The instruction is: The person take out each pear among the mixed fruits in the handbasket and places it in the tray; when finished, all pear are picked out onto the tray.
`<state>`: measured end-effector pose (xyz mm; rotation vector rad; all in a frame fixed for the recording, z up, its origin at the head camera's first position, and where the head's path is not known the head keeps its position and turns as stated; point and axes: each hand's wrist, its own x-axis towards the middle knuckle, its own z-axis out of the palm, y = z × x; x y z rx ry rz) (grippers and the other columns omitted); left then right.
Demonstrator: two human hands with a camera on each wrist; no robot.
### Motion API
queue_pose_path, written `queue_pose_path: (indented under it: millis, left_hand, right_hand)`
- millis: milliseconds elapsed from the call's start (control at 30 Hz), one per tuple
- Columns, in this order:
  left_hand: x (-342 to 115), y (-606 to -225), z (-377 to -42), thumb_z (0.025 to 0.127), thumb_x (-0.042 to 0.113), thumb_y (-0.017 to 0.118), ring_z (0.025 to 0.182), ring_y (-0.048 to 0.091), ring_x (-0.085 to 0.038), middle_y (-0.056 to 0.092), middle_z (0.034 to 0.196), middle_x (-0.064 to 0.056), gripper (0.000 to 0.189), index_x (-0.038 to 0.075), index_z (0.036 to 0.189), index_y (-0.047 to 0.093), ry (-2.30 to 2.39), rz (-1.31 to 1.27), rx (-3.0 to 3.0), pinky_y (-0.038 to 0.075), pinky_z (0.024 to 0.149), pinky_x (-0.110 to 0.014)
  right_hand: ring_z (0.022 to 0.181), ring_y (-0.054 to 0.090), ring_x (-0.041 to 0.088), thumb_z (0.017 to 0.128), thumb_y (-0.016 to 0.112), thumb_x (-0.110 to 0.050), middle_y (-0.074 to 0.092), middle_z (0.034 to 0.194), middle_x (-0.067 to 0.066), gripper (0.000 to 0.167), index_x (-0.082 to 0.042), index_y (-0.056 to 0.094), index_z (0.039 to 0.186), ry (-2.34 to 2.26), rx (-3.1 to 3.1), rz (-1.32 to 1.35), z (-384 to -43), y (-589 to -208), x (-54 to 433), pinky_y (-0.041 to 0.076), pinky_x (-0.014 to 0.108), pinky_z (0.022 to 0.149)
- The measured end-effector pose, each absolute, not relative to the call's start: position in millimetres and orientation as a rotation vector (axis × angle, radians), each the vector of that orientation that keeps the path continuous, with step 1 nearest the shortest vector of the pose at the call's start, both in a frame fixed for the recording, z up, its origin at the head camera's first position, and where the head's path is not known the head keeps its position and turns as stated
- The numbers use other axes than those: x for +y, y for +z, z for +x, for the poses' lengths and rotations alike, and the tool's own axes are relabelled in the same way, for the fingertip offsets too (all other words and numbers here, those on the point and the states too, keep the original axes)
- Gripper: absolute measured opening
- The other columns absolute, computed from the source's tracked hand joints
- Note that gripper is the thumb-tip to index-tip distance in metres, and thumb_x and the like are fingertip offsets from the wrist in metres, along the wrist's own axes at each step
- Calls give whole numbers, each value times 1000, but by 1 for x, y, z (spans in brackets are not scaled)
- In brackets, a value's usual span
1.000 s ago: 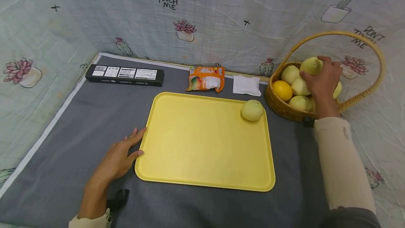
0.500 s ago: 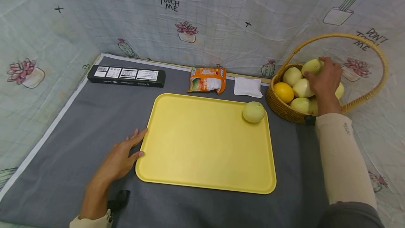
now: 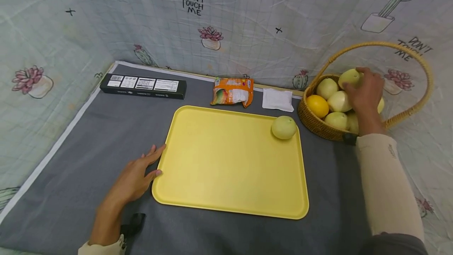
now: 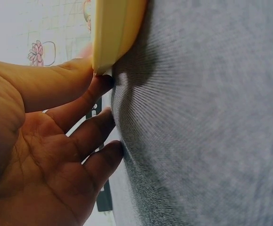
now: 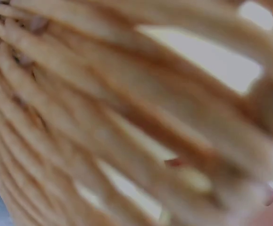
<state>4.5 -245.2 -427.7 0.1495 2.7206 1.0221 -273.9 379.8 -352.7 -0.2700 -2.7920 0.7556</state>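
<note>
At the back right, my right hand [image 3: 368, 93] curls its thumb and fingers round a pale green fruit [image 3: 349, 78] on top of the heap in a wicker basket [image 3: 316, 125]. Blurred basket weave [image 5: 79, 94] fills nearly all of the right wrist view, hiding the grip there. My left hand [image 3: 132, 178] touches the left edge of a yellow tray [image 3: 226, 160], index finger extended and thumb at the rim. In the left wrist view, the thumb [image 4: 56, 87] lies against the tray's side [image 4: 112, 33], the other fingers loosely bent beside the grey cloth. Another pale green fruit [image 3: 284, 128] sits in the tray's far right corner.
An orange [image 3: 317, 106] and several pale green fruits share the basket, whose tall handle [image 3: 380, 43] arches above my right hand. Along the back edge lie a black box [image 3: 143, 86], an orange snack packet [image 3: 232, 91] and a white packet [image 3: 277, 99]. A patterned cloth backs the table.
The whole head view shifts slightly downward. My right hand stays round the same fruit in the basket, and my left hand keeps its place at the tray's edge.
</note>
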Motion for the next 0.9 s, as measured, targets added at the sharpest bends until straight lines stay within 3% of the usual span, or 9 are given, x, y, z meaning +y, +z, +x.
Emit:
queue_pose_path:
  millis: [233,367,467,700,900]
  left_hand:
    - [-245,-430,3,98,4,73,156,32,-52,30,169,-28,84,17,169,31,1024,148,2719,28,122,-75]
    - [-245,-430,3,98,4,73,156,32,-52,30,170,-27,84,17,169,31,1023,136,2715,28,122,-75]
    - [-244,-429,3,98,4,73,156,32,-51,30,170,-27,84,18,169,31,1016,133,2714,28,122,-75]
    - [-244,-428,3,98,4,72,155,33,-52,32,169,-28,83,18,169,31,1010,143,2719,29,121,-75]
    - [-243,-427,2,98,5,73,155,33,-51,32,169,-28,84,18,169,31,992,146,2723,29,122,-75]
  right_hand:
    - [155,31,43,105,68,-29,41,165,23,63,-10,46,160,766,-2646,-168,-259,-348,374,19,57,134]
    - [153,35,37,103,70,-30,42,165,17,61,-15,50,159,783,-2606,-163,-249,-342,364,36,54,127]
    - [152,37,30,103,71,-30,42,163,14,60,-19,51,158,809,-2582,-141,-237,-338,353,49,46,121]
    - [143,46,26,98,79,-20,52,153,14,57,-18,59,152,829,-2495,109,-207,-331,325,53,24,113]
    - [139,52,29,94,83,-17,57,150,15,59,-21,63,149,831,-2467,246,-187,-330,298,50,15,110]
